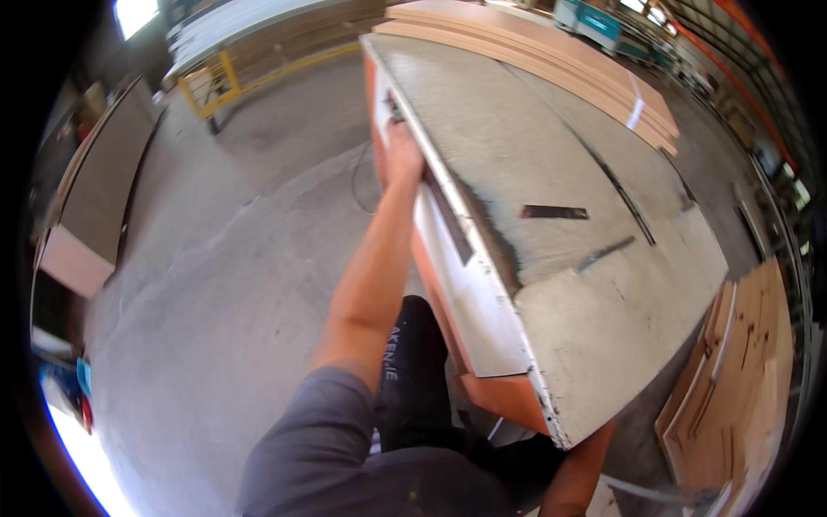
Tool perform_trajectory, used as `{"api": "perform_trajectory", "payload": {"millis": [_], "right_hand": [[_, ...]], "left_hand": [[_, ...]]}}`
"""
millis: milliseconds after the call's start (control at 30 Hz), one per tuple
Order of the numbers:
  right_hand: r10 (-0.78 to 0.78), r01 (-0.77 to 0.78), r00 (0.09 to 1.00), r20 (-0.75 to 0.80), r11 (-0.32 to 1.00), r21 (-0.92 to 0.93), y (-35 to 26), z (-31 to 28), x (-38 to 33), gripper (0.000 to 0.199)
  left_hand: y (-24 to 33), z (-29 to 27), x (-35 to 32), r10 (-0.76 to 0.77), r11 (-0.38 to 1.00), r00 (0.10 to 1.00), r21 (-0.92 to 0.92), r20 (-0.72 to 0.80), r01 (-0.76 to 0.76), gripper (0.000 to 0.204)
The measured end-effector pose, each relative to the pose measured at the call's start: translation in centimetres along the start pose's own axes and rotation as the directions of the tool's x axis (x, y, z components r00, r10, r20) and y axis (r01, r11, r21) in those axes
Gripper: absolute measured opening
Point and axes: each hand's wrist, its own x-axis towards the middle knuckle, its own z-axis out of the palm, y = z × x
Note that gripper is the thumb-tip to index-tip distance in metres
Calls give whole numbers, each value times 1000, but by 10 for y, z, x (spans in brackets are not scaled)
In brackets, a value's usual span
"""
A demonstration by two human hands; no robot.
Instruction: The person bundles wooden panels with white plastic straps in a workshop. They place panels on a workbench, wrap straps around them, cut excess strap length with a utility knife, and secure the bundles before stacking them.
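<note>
My left arm stretches forward along the side of an orange-and-white machine with a flat, worn metal top [586,345]. At the far end of that side, my left hand [403,153] is at the white panel below the top's edge, close to a small dark fitting [394,107]. Its fingers are blurred and partly hidden, so their grip cannot be made out. My right forearm passes beneath the machine's near corner, and the top hides the hand. Set in the top are a long dark groove [616,179], a dark rectangular plate [554,212] and a short grey strip [605,254].
Long wooden boards [534,52] lie stacked across the machine's far end. Wood sheets [732,379] stand at the right. A yellow-framed cart [226,82] is at the far left, with a pale panel-sided block [108,185] nearer. A thin cable [355,185] lies on the floor.
</note>
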Motion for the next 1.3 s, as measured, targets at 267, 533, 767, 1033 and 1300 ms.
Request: {"api": "perform_trajectory", "payload": {"millis": [267, 533, 767, 1033, 1300], "right_hand": [[-35, 38, 997, 61, 999, -34, -18, 29, 6, 39], [-16, -5, 983, 181, 993, 116, -10, 33, 16, 20], [12, -17, 987, 159, 999, 32, -20, 51, 7, 41], [0, 0, 1000, 3, 992, 123, 18, 14, 31, 49], [-26, 27, 1000, -15, 999, 47, 3, -5, 25, 51]], "left_hand": [[11, -10, -7, -192, 769, 947, -560, 258, 308, 43], [14, -15, -4, -203, 809, 943, -497, 265, 314, 42], [0, -23, 5, -148, 836, 964, -493, 221, 242, 42], [-17, -55, 25, -94, 975, 984, -187, 150, 121, 57], [36, -44, -22, -151, 941, 958, -261, 242, 215, 72]]}}
